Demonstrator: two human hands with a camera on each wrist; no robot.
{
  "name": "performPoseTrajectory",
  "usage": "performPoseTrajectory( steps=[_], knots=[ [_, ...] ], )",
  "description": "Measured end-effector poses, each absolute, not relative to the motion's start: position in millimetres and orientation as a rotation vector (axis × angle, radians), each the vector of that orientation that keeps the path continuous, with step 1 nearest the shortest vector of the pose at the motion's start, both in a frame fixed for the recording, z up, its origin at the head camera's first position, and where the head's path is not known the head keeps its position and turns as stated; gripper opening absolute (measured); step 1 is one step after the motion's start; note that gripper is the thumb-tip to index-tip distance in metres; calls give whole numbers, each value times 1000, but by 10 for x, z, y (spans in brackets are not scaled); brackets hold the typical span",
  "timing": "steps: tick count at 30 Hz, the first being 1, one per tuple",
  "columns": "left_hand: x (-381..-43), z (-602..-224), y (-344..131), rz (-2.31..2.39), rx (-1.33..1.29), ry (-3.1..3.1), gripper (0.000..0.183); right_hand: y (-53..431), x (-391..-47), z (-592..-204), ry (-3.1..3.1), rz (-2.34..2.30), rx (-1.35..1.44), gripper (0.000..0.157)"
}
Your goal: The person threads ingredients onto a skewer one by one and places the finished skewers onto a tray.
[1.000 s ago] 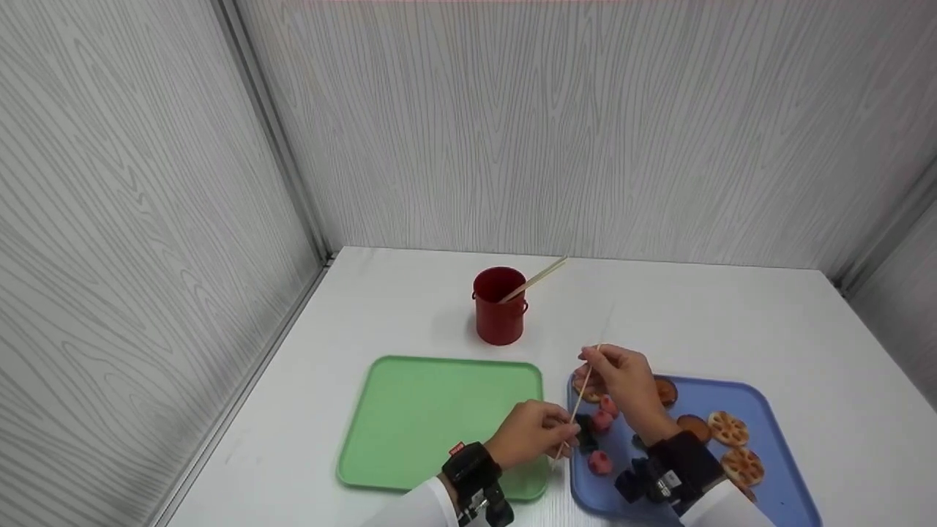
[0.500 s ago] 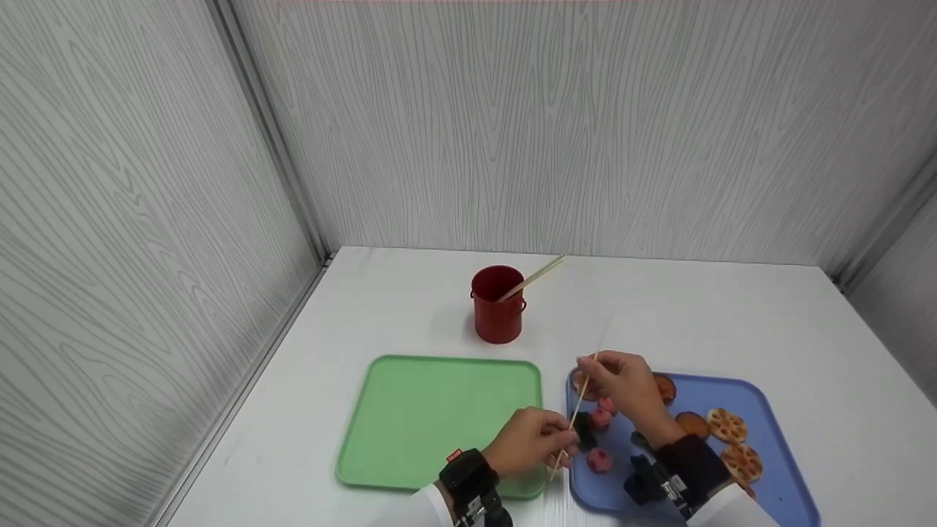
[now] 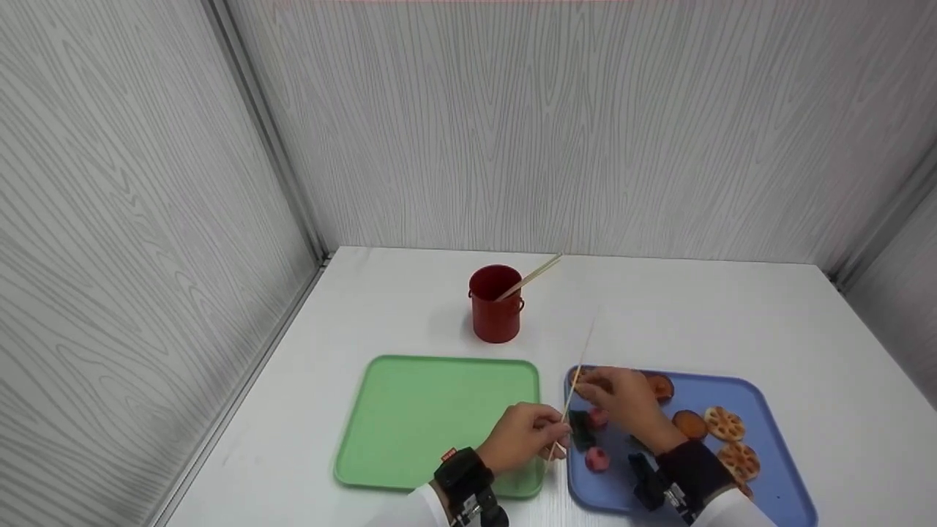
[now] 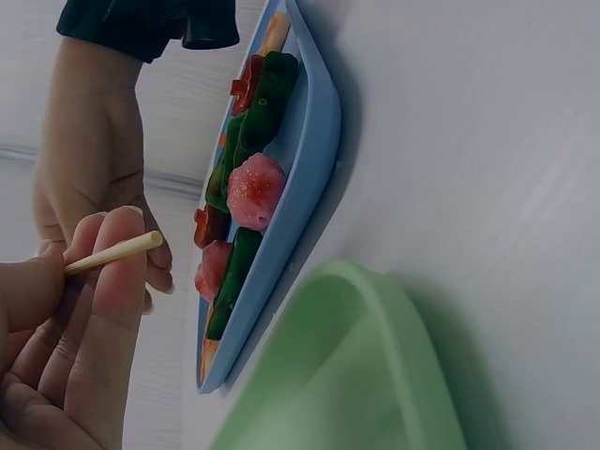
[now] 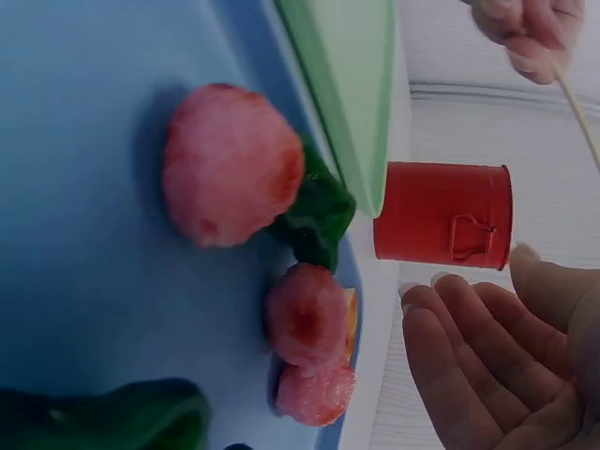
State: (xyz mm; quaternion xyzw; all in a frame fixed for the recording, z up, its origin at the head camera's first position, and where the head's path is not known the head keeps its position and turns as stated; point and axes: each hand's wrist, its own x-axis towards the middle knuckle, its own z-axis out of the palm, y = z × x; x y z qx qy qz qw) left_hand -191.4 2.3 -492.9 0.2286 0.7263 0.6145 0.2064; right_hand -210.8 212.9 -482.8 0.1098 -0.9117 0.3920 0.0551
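Observation:
Between thumb and fingers my left hand (image 3: 521, 439) pinches a thin wooden skewer (image 3: 578, 371), which slants up and away with nothing threaded on it. Its blunt near end (image 4: 122, 250) pokes out past the fingers in the left wrist view. My right hand (image 3: 629, 402) hovers over the blue tray's (image 3: 776, 468) far left part, fingertips beside the skewer in the head view. In the right wrist view its fingers (image 5: 450, 366) are relaxed, the thumb apart, with nothing between them. Below lie pink balls (image 5: 230, 164) and green pepper-like pieces (image 5: 319, 211).
Left of the blue tray lies a green tray (image 3: 439, 424). Behind it stands a red bucket (image 3: 496, 322) with several skewers (image 3: 538, 274) leaning out. Lotus root slices (image 3: 739, 461) and brown round pieces (image 3: 689, 424) sit on the blue tray's right side. Walls enclose the table.
My right hand, which pinched the skewer's upper part earlier, has come down toward me and let go of it. The left hand keeps its pinch and has shifted slightly left with the skewer.

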Motion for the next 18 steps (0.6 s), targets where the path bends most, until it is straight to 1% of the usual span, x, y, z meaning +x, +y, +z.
performPoseTrajectory(
  steps=[2,5,9,11,15,18],
  knots=[
    [-1917,-4929,11,1719,627,2019,18,2129,-2111,-4866,-2824,1034,433,5],
    [-1912,-4925,-9,1744,618,2004,18,2122,-2117,-4919,-2873,871,571,14],
    [-1894,-4916,-36,1781,604,1969,18,2102,-2110,-4974,-2884,711,707,19],
    [-1885,-4912,-47,1795,598,1954,18,2088,-2108,-4996,-2894,638,750,21],
    [-1881,-4917,-69,1800,583,1938,19,2048,-2110,-5009,-2919,520,795,19],
    [-1880,-4918,-84,1794,577,1942,21,2020,-2108,-5007,-2895,473,820,20]
  ],
)
